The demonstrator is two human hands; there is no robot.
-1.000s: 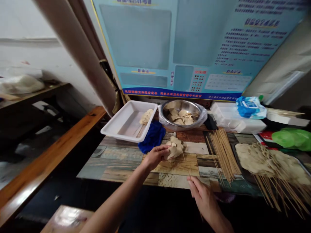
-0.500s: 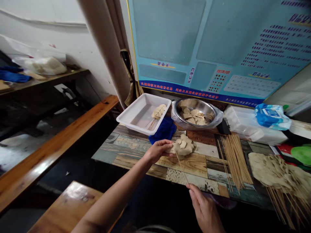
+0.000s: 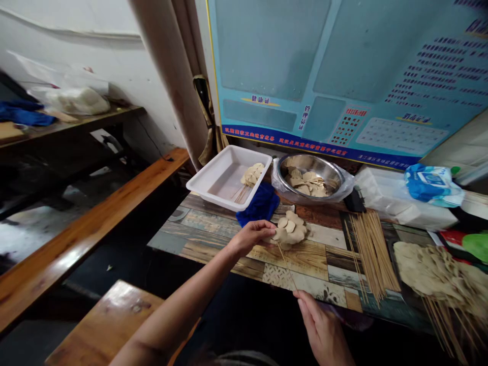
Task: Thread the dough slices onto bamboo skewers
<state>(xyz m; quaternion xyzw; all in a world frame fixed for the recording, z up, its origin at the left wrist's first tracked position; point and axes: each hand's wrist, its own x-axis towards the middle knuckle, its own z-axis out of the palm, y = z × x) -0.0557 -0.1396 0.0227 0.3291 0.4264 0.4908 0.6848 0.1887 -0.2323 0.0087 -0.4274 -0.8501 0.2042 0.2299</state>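
Note:
My left hand (image 3: 253,237) pinches the near-left edge of a bunch of thin, pale, round food slices (image 3: 293,229) just above the table. A thin bamboo skewer (image 3: 288,268) runs from the slices back toward me. Its near end is gripped between the thumb and fingers of my right hand (image 3: 320,325). The skewer's tip is hidden among the slices. To the right lie loose bamboo skewers (image 3: 373,256) and a heap of skewered slices (image 3: 430,269) with their sticks pointing toward me.
A white plastic tub (image 3: 213,175) holds one skewered bunch. Beside it stands a metal bowl (image 3: 339,175) of loose slices, lined with plastic. A blue cloth (image 3: 259,206) lies between them. At the back right are clear containers (image 3: 404,201) and a blue-and-white packet (image 3: 432,185).
The view has shifted slightly, so the scene sits a little further right. Both hands keep their hold on the slices and the skewer, with hardly any movement between them.

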